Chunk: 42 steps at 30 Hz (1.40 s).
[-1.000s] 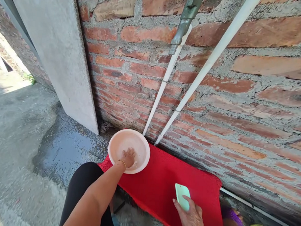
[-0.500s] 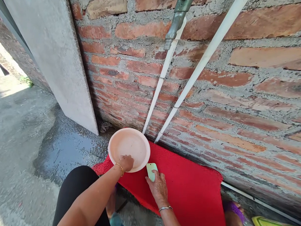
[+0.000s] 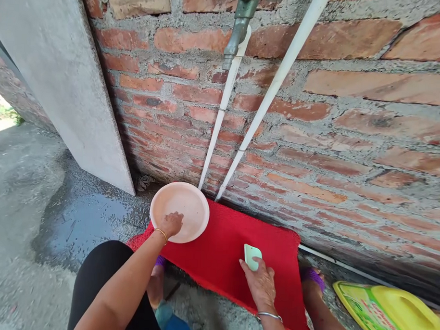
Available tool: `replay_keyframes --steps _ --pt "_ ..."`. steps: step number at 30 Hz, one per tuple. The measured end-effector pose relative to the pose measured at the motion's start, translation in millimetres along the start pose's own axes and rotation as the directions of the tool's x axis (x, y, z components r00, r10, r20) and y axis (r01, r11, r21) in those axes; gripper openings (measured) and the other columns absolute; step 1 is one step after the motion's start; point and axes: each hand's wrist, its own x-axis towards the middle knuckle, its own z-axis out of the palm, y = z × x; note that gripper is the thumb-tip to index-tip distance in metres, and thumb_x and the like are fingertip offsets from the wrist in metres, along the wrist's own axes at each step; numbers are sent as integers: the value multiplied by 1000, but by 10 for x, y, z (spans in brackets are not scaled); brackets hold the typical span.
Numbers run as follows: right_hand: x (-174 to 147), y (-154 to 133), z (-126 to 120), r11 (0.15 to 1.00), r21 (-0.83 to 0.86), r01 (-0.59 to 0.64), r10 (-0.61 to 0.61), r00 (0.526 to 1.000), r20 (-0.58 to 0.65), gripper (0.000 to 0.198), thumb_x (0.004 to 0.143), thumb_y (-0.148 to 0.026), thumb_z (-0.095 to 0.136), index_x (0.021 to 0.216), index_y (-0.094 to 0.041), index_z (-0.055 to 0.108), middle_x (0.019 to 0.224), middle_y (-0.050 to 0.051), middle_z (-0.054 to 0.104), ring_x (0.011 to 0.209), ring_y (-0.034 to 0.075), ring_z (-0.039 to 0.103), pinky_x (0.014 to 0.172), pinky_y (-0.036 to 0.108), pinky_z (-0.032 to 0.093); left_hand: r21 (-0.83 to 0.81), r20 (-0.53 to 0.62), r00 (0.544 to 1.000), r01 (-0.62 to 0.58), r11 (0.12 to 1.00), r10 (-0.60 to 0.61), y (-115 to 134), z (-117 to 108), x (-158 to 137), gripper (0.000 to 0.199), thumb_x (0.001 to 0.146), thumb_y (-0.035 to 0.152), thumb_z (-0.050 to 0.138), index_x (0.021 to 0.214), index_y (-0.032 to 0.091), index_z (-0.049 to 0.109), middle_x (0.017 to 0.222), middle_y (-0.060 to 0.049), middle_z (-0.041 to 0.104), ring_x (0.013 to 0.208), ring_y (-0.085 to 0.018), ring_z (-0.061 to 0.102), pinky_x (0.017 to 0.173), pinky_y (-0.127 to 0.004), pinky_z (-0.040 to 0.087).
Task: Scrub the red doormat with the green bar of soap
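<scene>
A pale pink basin [image 3: 200, 217] rests on the left end of a red cloth [image 3: 224, 242]. My left hand [image 3: 172, 224], with a gold bangle at the wrist, reaches palm down over the basin's near side, fingers apart and holding nothing. Whether its fingertips touch water I cannot tell. On the right part of the cloth, my right hand [image 3: 262, 282] grips a light green scrub brush [image 3: 252, 255], flat-backed with a small hole near its end. The brush's underside is hidden.
A metal tap [image 3: 237, 38] and white pipes [image 3: 258, 116] run down the brick wall [image 3: 314, 154]. A grey slab [image 3: 74, 97] leans at left beside wet concrete [image 3: 84, 218]. A yellow detergent bottle [image 3: 391, 310] lies at lower right, near a foot in a purple sandal [image 3: 315, 279].
My right hand has carried the brush rightward along the cloth, away from the basin. My left hand stays over the basin with its fingers lifted and spread a little. The camera has turned slightly right.
</scene>
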Motion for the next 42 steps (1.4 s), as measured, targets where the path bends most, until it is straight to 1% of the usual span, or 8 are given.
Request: replay_keyframes --steps 6,10,15,22,25,34,38,42 --pt "-388 -751 390 952 -41 302 -291 940 177 39 85 -43 59 120 -27 62 113 7 56 102 25 62 85 34 49 63 17 1000 -3 998 2 46 130 23 47 93 12 39 131 27 62 137 -14 59 130 -32 52 105 -58 40" --pt "-499 -1036 586 902 -86 422 -383 877 291 36 82 -33 65 117 -25 65 113 8 58 106 25 62 91 31 47 52 3 998 -67 996 67 130 124 8 39 101 29 36 129 28 63 132 -12 62 123 -28 58 103 -51 44" --pt "-317 -607 389 927 -89 365 -334 909 250 39 80 -30 64 120 -28 63 116 6 58 107 24 61 94 32 45 -8 -81 981 -180 984 179 370 210 -87 50 102 50 31 141 27 52 129 -14 65 114 -27 65 93 -43 52" --pt "46 285 -83 995 -62 -83 85 996 27 45 83 -45 61 123 -24 60 107 10 59 99 30 61 87 39 49 17 -115 983 -145 989 146 653 617 -54 66 97 40 50 157 22 32 146 -17 55 129 -29 55 108 -45 44" --pt "92 155 -41 997 -14 -74 74 997 -9 48 85 -49 59 124 -22 60 111 10 57 100 30 60 87 40 49 73 -199 971 -118 990 130 658 754 36 60 97 27 47 156 20 36 134 -18 62 120 -27 60 101 -41 49" --pt "-38 -940 526 937 -52 346 -339 935 104 37 79 -36 70 115 -28 65 114 7 59 105 24 60 93 32 46 162 -273 946 -135 977 176 617 797 122 52 97 21 43 149 18 47 120 -16 68 104 -25 66 87 -35 54" --pt "58 -631 424 956 -84 281 -269 955 126 41 76 -33 73 115 -28 65 118 7 58 106 25 60 96 34 45 171 -300 935 -141 975 188 608 812 126 51 97 23 46 147 19 50 118 -15 68 102 -24 67 84 -34 54" --pt "227 106 28 1000 2 -1 0 1000 25 41 75 -35 71 115 -27 63 111 4 58 96 22 61 91 34 48 178 -307 930 -153 972 202 618 799 108 51 97 22 45 148 18 49 119 -16 69 103 -24 67 83 -33 54"
